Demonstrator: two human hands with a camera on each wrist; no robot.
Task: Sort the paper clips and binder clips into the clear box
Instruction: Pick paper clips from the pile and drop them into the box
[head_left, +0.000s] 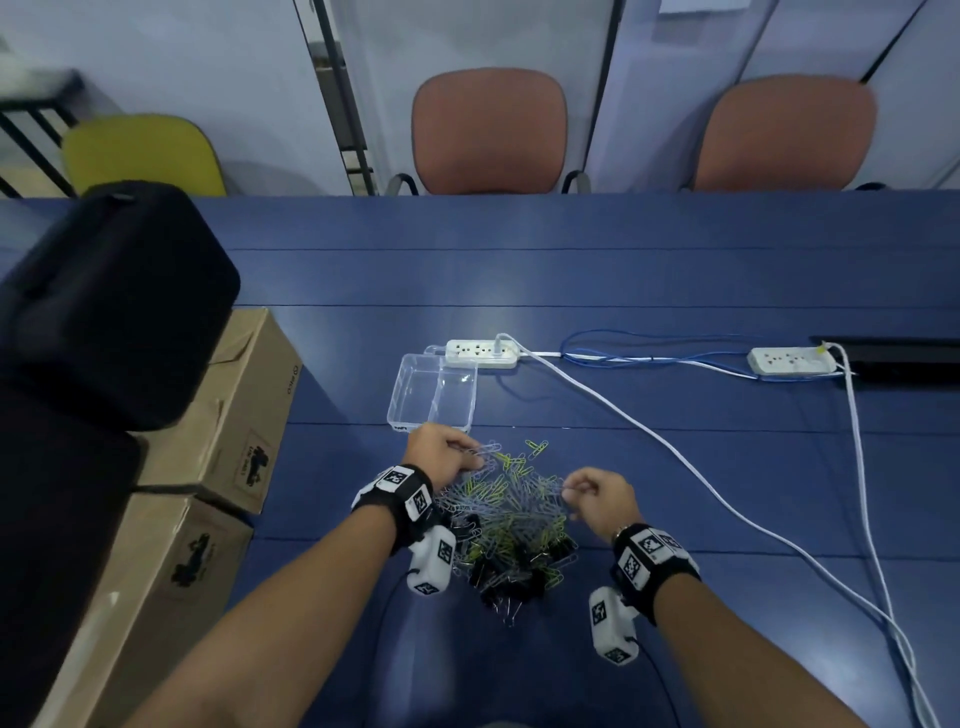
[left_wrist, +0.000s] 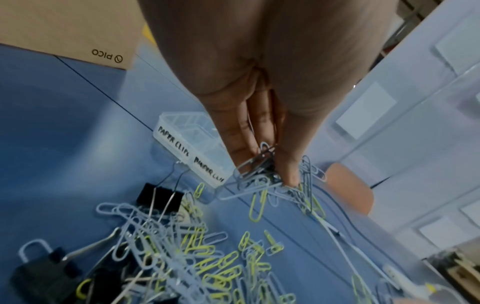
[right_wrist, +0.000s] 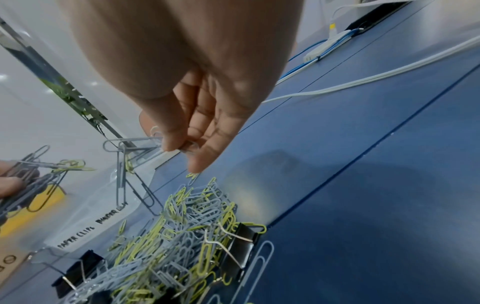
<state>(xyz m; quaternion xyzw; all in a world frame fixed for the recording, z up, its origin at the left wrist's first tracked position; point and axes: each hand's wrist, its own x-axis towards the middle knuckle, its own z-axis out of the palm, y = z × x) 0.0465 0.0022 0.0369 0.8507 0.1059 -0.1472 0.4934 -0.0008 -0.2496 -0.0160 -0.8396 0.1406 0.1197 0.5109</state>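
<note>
- Left hand (head_left: 441, 451): fingers pinched on a tangled bunch of grey paper clips (left_wrist: 255, 168), just in front of the clear box (head_left: 415, 391). Risk: hooked clips trail out and drop short of the box.
- Pile (head_left: 511, 525) between both hands; black binder clips (left_wrist: 159, 199) mixed in. Risk: a binder clip rides along into the paper-clip side.
- Right hand (head_left: 602, 501): thumb and fingers pinched on a few linked clips (right_wrist: 130, 144), lifted off the pile. Risk: the chain drags more clips and scatters them.
</note>
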